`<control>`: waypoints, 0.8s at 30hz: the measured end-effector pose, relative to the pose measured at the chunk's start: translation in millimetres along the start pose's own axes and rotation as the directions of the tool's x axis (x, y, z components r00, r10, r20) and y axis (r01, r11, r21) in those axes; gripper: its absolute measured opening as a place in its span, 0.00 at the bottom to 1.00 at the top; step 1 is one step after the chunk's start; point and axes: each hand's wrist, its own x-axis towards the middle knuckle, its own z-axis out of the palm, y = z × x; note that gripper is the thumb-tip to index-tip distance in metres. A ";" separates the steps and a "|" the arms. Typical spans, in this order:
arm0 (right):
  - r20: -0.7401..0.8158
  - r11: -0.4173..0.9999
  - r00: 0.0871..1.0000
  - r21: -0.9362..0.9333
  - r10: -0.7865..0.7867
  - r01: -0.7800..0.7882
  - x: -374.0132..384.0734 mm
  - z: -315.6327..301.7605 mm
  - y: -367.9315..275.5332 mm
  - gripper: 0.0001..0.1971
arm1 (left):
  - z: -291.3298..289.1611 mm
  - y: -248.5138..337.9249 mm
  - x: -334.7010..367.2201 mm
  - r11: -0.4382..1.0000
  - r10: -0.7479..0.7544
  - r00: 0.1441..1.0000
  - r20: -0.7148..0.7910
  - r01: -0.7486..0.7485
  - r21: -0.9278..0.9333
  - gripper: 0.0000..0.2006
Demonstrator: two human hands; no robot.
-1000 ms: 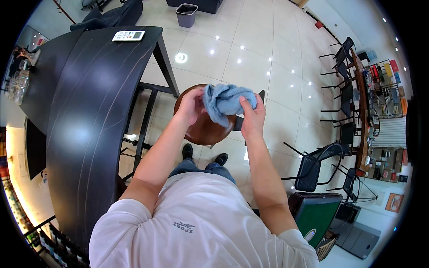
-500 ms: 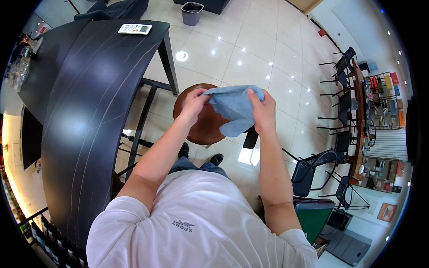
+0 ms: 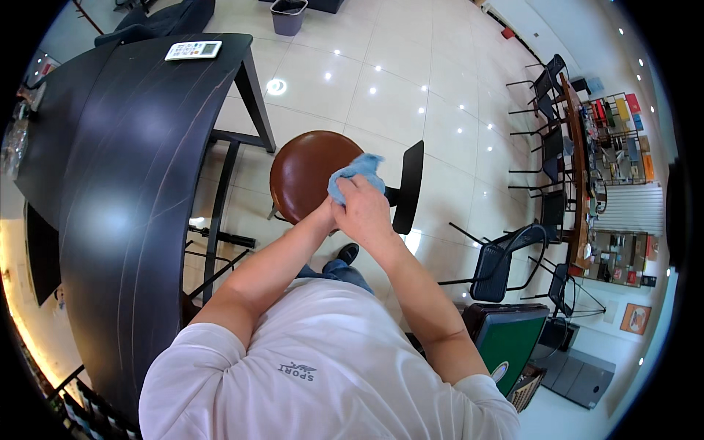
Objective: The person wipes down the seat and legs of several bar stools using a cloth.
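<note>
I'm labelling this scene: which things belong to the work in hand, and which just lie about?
In use:
- blue cloth, bunched in the right hand
- brown-seated chair just below, probably

Lying about:
- white remote on the dark table
- grey bin
- black chairs

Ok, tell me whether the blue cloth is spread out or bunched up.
Bunched up: the blue cloth shows as a small, crumpled wad at the right hand, with no wide flat part visible.

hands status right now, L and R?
Left hand: mostly hidden by the right; grip can't be told.
Right hand: closed on the bunched blue cloth.
</note>
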 end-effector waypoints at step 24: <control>0.267 -0.113 0.536 0.946 0.800 -0.303 -71.6 33.6 132.2 0.41 | 103.1 -80.3 118.8 0.582 0.393 0.893 -0.219 -0.058 0.811 0.18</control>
